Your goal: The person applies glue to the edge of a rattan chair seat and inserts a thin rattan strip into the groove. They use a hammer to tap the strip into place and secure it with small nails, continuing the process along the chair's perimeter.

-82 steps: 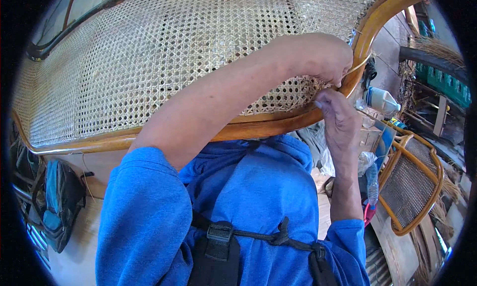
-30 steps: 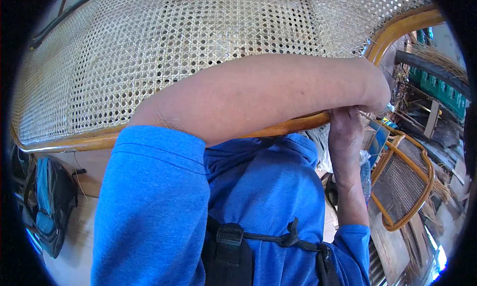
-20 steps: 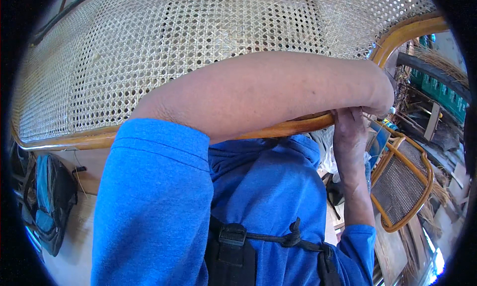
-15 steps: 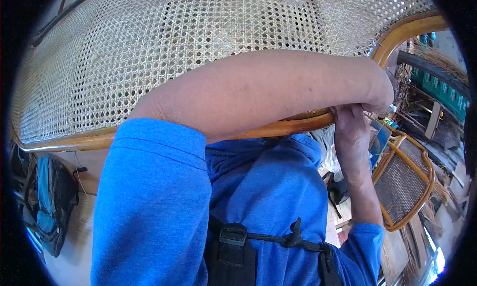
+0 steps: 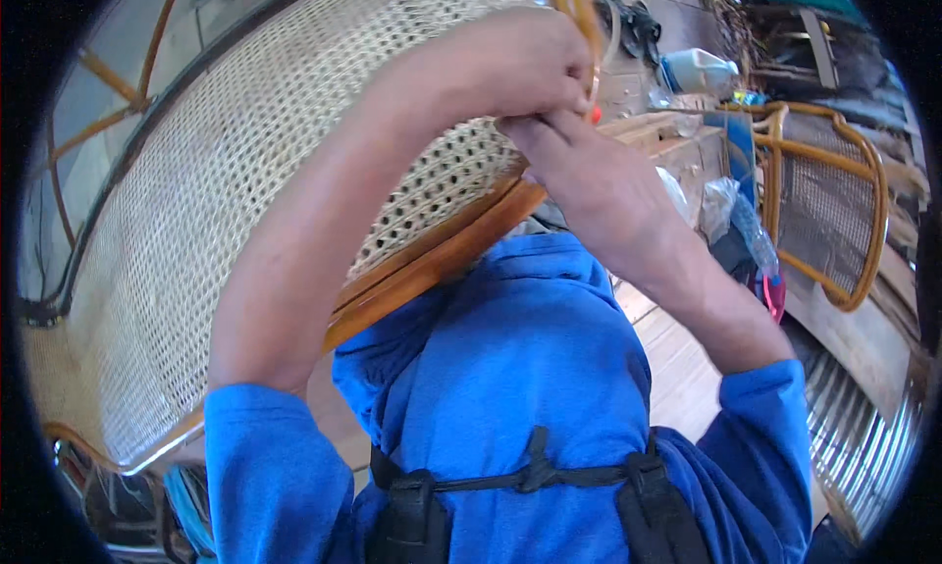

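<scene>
A large woven cane panel [image 5: 265,162] in a curved brown rattan frame [image 5: 442,250] lies across my lap and reaches away to the left. Over its near right corner my left hand [image 5: 549,64] is curled closed; what its fingers grip is hidden. Just below, my right hand [image 5: 589,177] has bent fingers pressed together at the same corner, almost meeting the left hand. A small orange-red spot [image 5: 595,115] shows beside the left fingers, too small to name.
At the right stands a rattan chair [image 5: 824,191] with a dark woven panel. A white jug [image 5: 699,72], a clear plastic bottle [image 5: 754,235] and a wooden box [image 5: 677,152] are nearer. Corrugated metal sheet [image 5: 834,446] lies at the lower right, rattan poles [image 5: 108,123] at the upper left.
The cane panel has swung round, its right corner moving left and away from me. My left forearm no longer crosses flat over it, and both hands have moved left and upward together.
</scene>
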Action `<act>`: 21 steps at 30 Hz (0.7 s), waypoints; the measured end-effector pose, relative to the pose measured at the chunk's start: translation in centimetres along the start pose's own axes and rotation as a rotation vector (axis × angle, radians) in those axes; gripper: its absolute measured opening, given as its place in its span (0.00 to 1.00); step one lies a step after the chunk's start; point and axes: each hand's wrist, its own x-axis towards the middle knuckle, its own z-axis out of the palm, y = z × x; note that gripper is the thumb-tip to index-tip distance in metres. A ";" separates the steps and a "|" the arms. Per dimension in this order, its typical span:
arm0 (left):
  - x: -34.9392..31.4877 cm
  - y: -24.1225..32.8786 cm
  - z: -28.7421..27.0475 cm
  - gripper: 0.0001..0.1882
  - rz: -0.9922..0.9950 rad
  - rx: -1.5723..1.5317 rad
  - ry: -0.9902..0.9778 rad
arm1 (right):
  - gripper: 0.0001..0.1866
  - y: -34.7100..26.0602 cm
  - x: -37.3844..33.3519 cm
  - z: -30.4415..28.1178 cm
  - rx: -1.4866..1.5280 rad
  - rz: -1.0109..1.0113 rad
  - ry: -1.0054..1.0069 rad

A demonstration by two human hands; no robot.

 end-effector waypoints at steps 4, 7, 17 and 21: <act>0.0 0.8 -0.5 0.13 -0.089 0.014 -0.030 | 0.08 3.4 -6.9 -0.5 0.199 0.386 0.298; -0.4 1.1 -1.0 0.11 -0.196 -0.039 -0.049 | 0.06 6.7 -13.7 3.7 0.520 1.054 0.254; -1.5 0.3 -0.6 0.05 -0.498 -0.245 -0.062 | 0.16 3.3 -26.4 20.6 0.696 1.507 -0.179; -1.2 0.5 -0.7 0.04 -0.518 -0.259 -0.086 | 0.17 3.9 -27.1 22.7 0.530 1.259 -0.226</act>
